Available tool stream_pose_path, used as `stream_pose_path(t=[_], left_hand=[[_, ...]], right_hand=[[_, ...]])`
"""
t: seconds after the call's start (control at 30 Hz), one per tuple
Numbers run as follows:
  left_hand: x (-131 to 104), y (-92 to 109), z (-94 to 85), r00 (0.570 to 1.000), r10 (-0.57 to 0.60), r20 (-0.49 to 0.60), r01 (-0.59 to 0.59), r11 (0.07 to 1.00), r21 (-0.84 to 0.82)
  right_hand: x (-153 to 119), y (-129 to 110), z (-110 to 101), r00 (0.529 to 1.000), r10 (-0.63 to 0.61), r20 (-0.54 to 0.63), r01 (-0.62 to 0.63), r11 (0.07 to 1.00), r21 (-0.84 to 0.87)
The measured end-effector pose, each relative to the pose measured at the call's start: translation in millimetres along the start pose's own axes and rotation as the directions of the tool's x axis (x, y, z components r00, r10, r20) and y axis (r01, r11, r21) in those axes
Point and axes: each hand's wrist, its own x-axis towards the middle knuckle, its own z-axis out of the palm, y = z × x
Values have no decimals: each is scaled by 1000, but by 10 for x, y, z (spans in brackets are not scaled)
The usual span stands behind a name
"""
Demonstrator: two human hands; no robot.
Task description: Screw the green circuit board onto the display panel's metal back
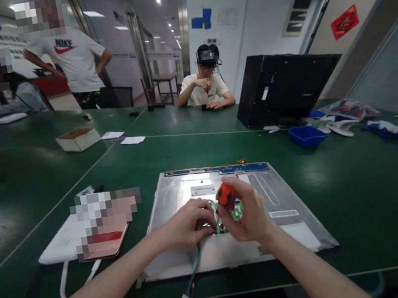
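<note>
Silver metal panel [286, 190]: flat on the green bench [376, 205], lower centre of the frame, blue strip along its far edge. Green circuit board [220, 226]: on the panel, partly covered. Orange-and-black tool handle [225, 194]: tilted, above the board; tip unclear.

A broad green table [368, 202] with a glossy top and pale seams bears a flat silver metal panel [286, 193] near the middle of its near edge. Left of it lie a white slab [61, 238] and a pink slab [112, 237], side by side and partly blurred. Toward the far edge, left of centre, sit an open white cardboard box [79, 140] and two white paper pieces [132, 140]. Toward the far right corner are a large black monitor [284, 89], a blue plastic tray [308, 136], a clear plastic bag [352, 109] and a blue-and-white bundle [389, 130].
</note>
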Motion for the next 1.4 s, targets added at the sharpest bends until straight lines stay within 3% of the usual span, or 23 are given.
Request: stream_pose_path(t=[0.27, 0.67, 1.0, 1.4], left_hand=[[-18, -8, 9, 1000, -8, -22, 8, 1000, 1], [-15, -26, 15, 1000, 20, -8, -20, 1000, 1], [-18, -1, 33, 999, 4, -33, -3, 1000, 10], [-6, 7, 24, 1000, 9, -4, -8, 1000, 20]], right_hand=[[9, 2, 14, 999, -20, -32, 18, 998, -62], [7, 16, -17, 999, -20, 49, 20, 1000, 0], [32, 7, 12, 999, -45, -31, 42, 996, -76], [-21, 26, 6, 1000, -7, 31, 6, 1000, 13]])
